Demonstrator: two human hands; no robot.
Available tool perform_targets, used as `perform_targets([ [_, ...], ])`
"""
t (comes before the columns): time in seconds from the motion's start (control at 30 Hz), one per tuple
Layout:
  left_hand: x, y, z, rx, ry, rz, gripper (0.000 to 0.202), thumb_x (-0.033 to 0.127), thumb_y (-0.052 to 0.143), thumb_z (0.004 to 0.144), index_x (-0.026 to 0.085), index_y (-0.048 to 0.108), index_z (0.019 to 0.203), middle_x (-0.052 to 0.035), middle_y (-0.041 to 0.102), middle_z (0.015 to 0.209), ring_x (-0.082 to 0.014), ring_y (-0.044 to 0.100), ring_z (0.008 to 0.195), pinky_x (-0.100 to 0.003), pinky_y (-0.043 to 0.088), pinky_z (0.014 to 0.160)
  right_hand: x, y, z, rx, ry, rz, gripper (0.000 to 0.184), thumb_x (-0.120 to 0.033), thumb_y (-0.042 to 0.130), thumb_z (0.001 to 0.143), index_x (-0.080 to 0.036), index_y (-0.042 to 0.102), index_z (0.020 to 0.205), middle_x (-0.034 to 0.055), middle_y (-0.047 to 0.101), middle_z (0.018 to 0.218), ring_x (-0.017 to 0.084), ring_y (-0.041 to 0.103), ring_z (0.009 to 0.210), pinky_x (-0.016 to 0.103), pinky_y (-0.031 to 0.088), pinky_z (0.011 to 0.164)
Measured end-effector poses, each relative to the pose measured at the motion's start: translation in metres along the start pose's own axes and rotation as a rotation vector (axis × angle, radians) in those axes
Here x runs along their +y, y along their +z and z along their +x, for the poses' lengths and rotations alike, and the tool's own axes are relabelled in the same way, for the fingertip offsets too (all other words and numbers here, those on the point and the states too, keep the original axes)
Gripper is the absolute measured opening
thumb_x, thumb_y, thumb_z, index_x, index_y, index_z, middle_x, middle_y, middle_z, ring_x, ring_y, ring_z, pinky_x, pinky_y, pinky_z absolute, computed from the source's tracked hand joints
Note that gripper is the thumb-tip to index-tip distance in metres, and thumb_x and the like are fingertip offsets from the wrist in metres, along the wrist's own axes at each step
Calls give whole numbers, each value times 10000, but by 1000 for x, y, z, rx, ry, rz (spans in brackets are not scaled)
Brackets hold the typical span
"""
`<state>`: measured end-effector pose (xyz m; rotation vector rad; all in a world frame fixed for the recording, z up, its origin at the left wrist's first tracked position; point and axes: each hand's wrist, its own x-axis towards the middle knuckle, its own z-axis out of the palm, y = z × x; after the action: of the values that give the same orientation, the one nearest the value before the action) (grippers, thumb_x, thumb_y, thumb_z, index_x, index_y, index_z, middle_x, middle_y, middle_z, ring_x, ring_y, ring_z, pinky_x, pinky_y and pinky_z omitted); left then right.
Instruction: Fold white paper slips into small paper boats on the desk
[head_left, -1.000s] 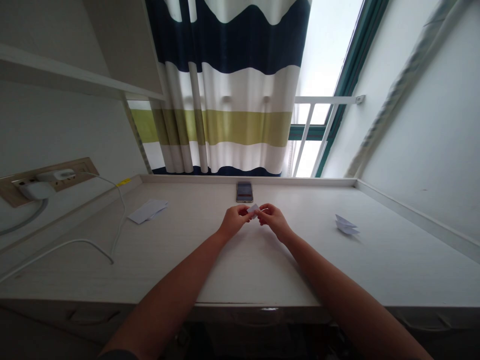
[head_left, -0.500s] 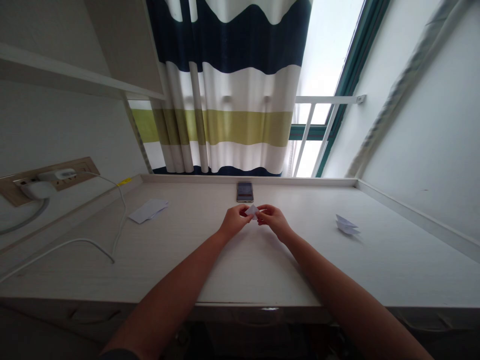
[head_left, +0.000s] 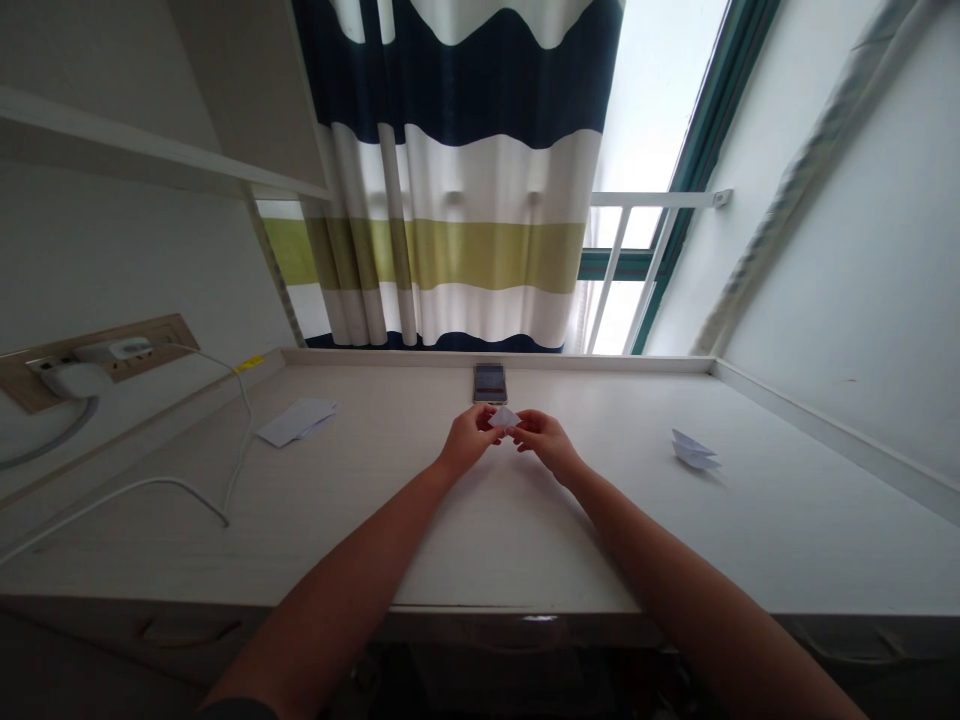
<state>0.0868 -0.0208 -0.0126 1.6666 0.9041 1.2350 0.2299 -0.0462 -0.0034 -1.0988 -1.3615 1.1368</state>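
Both of my hands meet over the middle of the white desk [head_left: 480, 530]. My left hand [head_left: 466, 441] and my right hand [head_left: 546, 440] each pinch a side of a small folded piece of white paper [head_left: 504, 417], held just above the desk top. The fingers of both hands are closed on it. A phone [head_left: 489, 383] lies flat on the desk right behind the paper.
A folded white paper shape [head_left: 691, 451] rests on the desk at the right. Loose white paper sheets [head_left: 295, 421] lie at the left. A white cable [head_left: 187, 480] runs from a wall socket strip [head_left: 90, 365] across the desk's left side. A striped curtain [head_left: 457, 180] hangs behind.
The hands have shifted slightly and the small paper has turned a little between the fingers. Everything else on the desk stays where it was.
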Motion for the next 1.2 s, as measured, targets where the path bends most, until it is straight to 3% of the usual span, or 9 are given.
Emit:
perform_targets([
  [0.2, 2, 0, 0, -71, -25, -64, 265, 273, 636, 627, 113, 570, 827, -50, 615, 763, -128, 582, 660, -258, 512, 568, 1, 1, 2, 71, -23, -6, 218, -300, 680, 555, -169, 528, 641, -32, 552, 551, 87, 502, 495, 240, 429, 496],
  [0.43, 0, -2, 1, -7, 35, 60, 151, 210, 621, 621, 137, 601, 751, -22, 606, 684, -116, 565, 622, -222, 483, 546, 2, 0, 1, 50, -16, 13, 227, -340, 665, 574, -181, 537, 674, -34, 572, 531, 92, 513, 477, 247, 429, 499],
  [0.6, 0, -2, 1, 14, 42, -14, 119, 215, 580, 647, 141, 606, 737, -41, 601, 805, -128, 579, 697, -251, 509, 578, 2, 0, 0, 9, -58, 117, 222, -319, 672, 572, -174, 550, 688, -18, 611, 577, 122, 581, 577, 314, 476, 642],
  [0.87, 9, -2, -1, -66, -98, -151, 170, 115, 507, 647, 130, 582, 799, -49, 597, 795, -131, 588, 689, -253, 509, 567, 5, -3, 2, 65, -124, 42, 139, -202, 641, 576, -168, 574, 694, -3, 619, 681, 133, 590, 656, 329, 467, 698],
  [1.03, 15, -2, -3, -55, -185, -288, 130, 197, 501, 703, 125, 571, 786, -54, 586, 809, -126, 569, 694, -293, 516, 615, 5, -3, 3, 71, -173, -51, 144, -203, 627, 582, -169, 580, 713, 3, 619, 716, 134, 580, 671, 322, 463, 691],
  [1.2, 14, -3, -2, -10, -289, -347, 255, 252, 633, 632, 141, 566, 851, -47, 586, 804, -140, 564, 717, -289, 501, 612, 6, -1, 4, 58, -222, -86, 127, -203, 625, 580, -167, 577, 692, 4, 620, 707, 139, 579, 683, 318, 462, 691],
])
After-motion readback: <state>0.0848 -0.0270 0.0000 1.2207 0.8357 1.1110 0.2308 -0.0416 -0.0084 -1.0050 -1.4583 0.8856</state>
